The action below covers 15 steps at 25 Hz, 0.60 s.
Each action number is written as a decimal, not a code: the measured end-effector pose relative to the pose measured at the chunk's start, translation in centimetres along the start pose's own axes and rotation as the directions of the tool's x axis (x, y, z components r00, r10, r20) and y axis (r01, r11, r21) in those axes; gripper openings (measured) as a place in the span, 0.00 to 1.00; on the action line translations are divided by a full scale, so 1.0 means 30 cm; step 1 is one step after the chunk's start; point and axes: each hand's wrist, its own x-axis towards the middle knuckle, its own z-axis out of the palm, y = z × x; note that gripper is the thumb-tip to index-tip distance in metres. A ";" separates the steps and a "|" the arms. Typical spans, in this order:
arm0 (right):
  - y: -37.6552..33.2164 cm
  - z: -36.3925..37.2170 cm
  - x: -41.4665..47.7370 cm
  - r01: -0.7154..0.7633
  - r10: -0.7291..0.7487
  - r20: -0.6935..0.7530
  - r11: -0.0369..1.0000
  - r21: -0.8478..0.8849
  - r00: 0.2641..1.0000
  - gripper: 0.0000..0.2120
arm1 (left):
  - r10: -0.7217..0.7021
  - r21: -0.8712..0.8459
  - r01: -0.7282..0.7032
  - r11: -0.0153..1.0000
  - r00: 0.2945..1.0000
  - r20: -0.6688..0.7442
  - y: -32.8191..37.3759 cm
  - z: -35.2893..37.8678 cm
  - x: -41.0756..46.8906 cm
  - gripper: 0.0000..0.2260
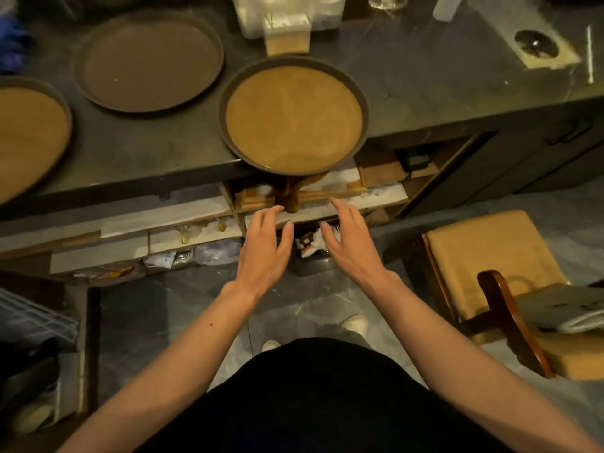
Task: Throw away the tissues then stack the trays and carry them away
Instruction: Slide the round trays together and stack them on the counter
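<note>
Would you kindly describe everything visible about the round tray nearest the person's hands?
The nearest tray is round, with a dark raised rim and a tan, cork-like inner surface that looks bare. It lies flat on the dark counter, its near edge overhanging the counter's front above the open shelves. Neither the left hand nor the right hand touches it; both hover open below it. A clear container sits just behind its far rim.

Three round dark-rimmed trays lie flat on the counter: left (29,135), back (148,62), and front (294,116) overhanging the edge.
</note>
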 end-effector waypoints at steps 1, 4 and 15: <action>-0.025 -0.003 0.019 0.008 -0.008 -0.027 1.000 0.002 1.000 0.25 | -0.005 -0.004 0.005 1.000 1.000 -0.019 0.000 -0.027 0.016 0.18; -0.069 -0.031 0.090 0.014 -0.013 -0.099 1.000 0.011 0.995 0.26 | -0.028 -0.016 0.027 0.999 0.998 -0.061 0.003 -0.082 0.080 0.20; 0.025 -0.186 0.608 -0.041 0.048 -0.162 0.998 0.043 0.986 0.28 | -0.345 0.072 0.373 0.925 0.904 -0.252 -0.047 -0.142 0.524 0.24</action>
